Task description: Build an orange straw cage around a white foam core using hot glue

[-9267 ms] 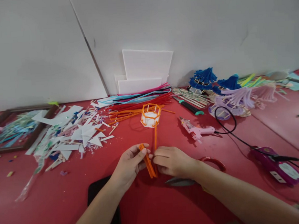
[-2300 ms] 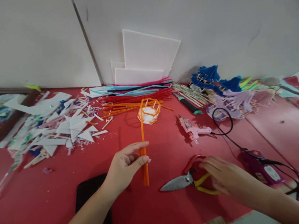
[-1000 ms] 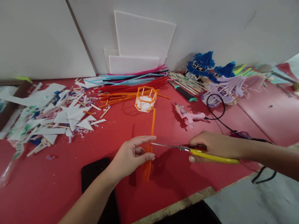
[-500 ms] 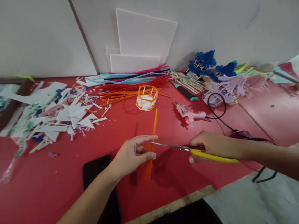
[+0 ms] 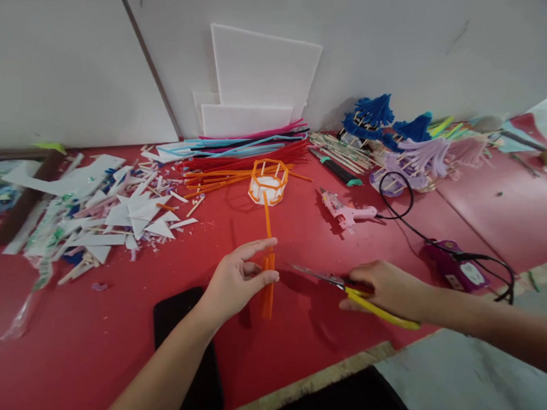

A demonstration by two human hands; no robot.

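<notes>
Between thumb and fingers, my left hand [image 5: 236, 280] pinches several orange pipe cleaners [image 5: 269, 287], one of which reaches further up toward the small frame. My right hand [image 5: 387, 291] grips yellow-handled scissors [image 5: 381, 313], whose blades point left and lie a short way right of the pipe cleaners, not touching them. Beyond my hands stands a small octagonal frame [image 5: 268, 183] of orange pipe cleaner and sticks on a white base. A black phone [image 5: 182, 307] lies partly under my left forearm.
A pink glue gun [image 5: 345, 212] lies at right, its cord running near a purple box [image 5: 458, 266]. White scraps [image 5: 134, 213] cover the left side. Coloured pipe cleaners [image 5: 245, 145], a cutter knife [image 5: 339, 169] and blue tufted pieces [image 5: 375, 112] lie along the wall.
The scissors have drawn back to the right and down, away from the orange pipe cleaners. The pipe cleaners now stand more upright in my left hand, which shifted slightly left.
</notes>
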